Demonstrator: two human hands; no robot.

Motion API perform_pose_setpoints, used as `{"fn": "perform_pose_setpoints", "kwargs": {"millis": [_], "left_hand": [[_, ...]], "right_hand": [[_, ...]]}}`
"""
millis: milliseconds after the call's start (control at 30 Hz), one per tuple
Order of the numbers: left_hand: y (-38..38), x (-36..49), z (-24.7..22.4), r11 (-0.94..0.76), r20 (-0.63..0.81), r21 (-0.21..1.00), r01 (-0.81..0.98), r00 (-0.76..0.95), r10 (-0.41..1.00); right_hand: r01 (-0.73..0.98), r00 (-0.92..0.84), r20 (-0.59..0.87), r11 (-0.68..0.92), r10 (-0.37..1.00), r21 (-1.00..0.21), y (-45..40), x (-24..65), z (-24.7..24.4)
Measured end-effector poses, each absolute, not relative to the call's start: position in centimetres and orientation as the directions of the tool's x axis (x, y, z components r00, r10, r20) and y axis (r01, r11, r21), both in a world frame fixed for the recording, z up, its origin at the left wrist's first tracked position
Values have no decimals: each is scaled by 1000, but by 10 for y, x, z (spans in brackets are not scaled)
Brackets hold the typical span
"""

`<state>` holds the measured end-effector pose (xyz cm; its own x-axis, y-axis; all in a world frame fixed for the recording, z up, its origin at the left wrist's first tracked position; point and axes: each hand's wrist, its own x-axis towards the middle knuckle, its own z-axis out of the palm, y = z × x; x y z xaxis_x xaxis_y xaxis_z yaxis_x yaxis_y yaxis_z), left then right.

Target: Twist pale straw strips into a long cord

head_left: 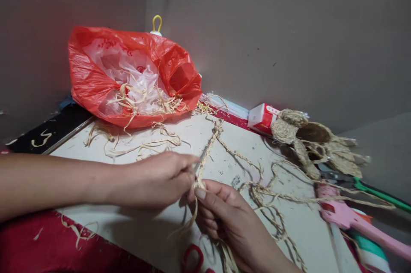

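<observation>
A pale raffia braid [208, 148] runs down the white board toward me, with loose strands [192, 219] hanging from its near end. My right hand [224, 211] pinches that end between thumb and fingers. From the left, my left hand [167, 178] meets it with curled fingers on the strands, its index finger reaching along the braid; these fingertips are slightly blurred and partly hidden. A long thin braided cord [257, 191] lies loosely tangled to the right. Below my hands, the red handle of scissors [193, 256] shows partly.
An open red plastic bag [93, 88] with raffia scraps stands at the back left. Raffia shreds [154, 144] litter the white board [128, 230]. On the right lie woven pieces [334, 148], a pink glue gun [349, 217], a green-handled tool [382, 193] and a red-white box [263, 118].
</observation>
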<state>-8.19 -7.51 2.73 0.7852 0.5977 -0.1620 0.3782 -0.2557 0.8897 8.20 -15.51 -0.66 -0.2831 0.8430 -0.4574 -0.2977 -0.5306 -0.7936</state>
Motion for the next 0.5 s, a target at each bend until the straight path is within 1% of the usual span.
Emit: {"fn": "perform_pose_setpoints", "kwargs": {"millis": [33, 67, 100, 133, 233, 400, 433, 500], "left_hand": [[-79, -81, 23, -128, -255, 919, 374, 809, 530], [-82, -80, 19, -38, -309, 927, 372, 820, 482], [-83, -80, 15, 10, -333, 929, 370, 821, 464], [-83, -80, 12, 24, -331, 931, 364, 817, 473], [-82, -81, 9, -63, -281, 928, 368, 800, 530], [-77, -81, 15, -314, -205, 842, 438, 799, 565], [-76, -80, 16, -323, -197, 841, 434, 801, 565], [-73, -79, 14, -249, -223, 876, 414, 803, 552]], "right_hand": [[-300, -290, -458, -535, 840, -790, -155, 82, -7], [-298, -297, -458, -537, 838, -789, -155, 82, -8], [-293, -303, -459, -540, 835, -789, -154, 83, -8], [-287, -307, -461, -543, 833, -789, -154, 83, -9], [-276, -310, -480, -560, 821, -781, -154, 84, -10], [-244, -312, -507, -583, 804, -775, -155, 84, -9], [-240, -311, -509, -584, 803, -775, -155, 85, -8], [-231, -313, -511, -586, 801, -777, -154, 86, -7]]}}
